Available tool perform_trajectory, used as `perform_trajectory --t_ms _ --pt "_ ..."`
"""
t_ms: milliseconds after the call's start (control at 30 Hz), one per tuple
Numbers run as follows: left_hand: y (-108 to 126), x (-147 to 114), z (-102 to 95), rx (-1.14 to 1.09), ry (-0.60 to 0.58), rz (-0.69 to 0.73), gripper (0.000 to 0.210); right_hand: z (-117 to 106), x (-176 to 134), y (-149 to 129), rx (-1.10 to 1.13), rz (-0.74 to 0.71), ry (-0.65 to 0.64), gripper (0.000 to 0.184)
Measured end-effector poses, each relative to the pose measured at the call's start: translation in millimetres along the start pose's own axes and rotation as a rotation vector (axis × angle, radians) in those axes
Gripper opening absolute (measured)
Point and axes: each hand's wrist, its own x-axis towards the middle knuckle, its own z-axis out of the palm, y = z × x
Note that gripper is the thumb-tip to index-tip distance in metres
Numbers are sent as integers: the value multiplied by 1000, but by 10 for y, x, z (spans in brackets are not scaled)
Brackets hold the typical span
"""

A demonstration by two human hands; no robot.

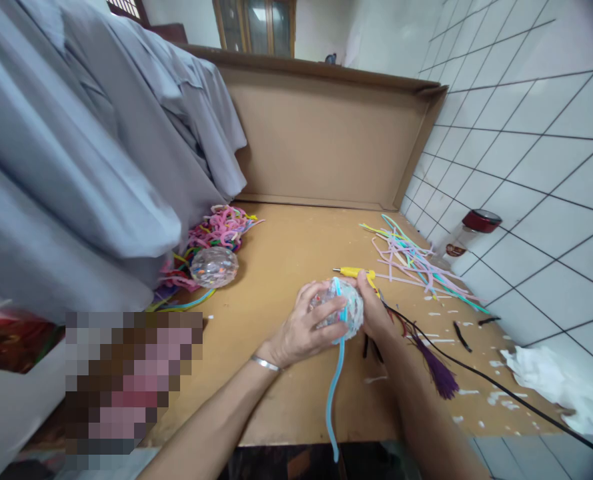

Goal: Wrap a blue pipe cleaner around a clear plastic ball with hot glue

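A clear faceted plastic ball (pixel 355 308) is between my hands above the table. My left hand (pixel 306 320), with a silver bracelet at the wrist, wraps over its left side, fingers lying across a light blue pipe cleaner (pixel 337 400). That pipe cleaner runs over the ball and its free end hangs down toward the table's front edge. My right hand (pixel 373 310) grips the ball's right side; most of its fingers are hidden. Just beyond it is a yellow glue gun (pixel 357 273), nozzle pointing left, its handle partly hidden by my right hand.
Another clear ball (pixel 215 267) sits by a heap of coloured pipe cleaners (pixel 221 227) at left, beside hanging grey cloth (pixel 126 133). At right lie loose pipe cleaners (pixel 406 257), a red-lidded jar (pixel 469 237), a purple tassel (pixel 439 370), white tissue (pixel 551 380) and a black cord (pixel 496 385).
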Motion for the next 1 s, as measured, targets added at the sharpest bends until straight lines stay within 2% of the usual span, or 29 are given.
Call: perform_trajectory --t_ms 100,200,267,500,767,900,1000 --pt "-3 2 1 9 -40 -7 26 -55 -24 -20 -81 -183 59 65" --pt "-9 -3 5 -14 -49 -6 25 -80 -46 -49 -201 -376 29 59" --pt "-14 -10 6 -29 -49 -6 25 -87 -44 -55 -248 -448 18 56" --pt "-30 -52 26 -32 -63 -26 33 -122 -12 6 -275 -410 25 59" --pt "-84 -108 49 -48 -37 -80 42 -55 -117 -48 -425 -581 80 43" --pt "-86 -115 43 -49 -63 -71 45 -54 -137 -68 -484 -619 105 48" --pt "-81 -106 39 -45 -41 -67 39 -65 -146 -68 -516 -667 80 46"
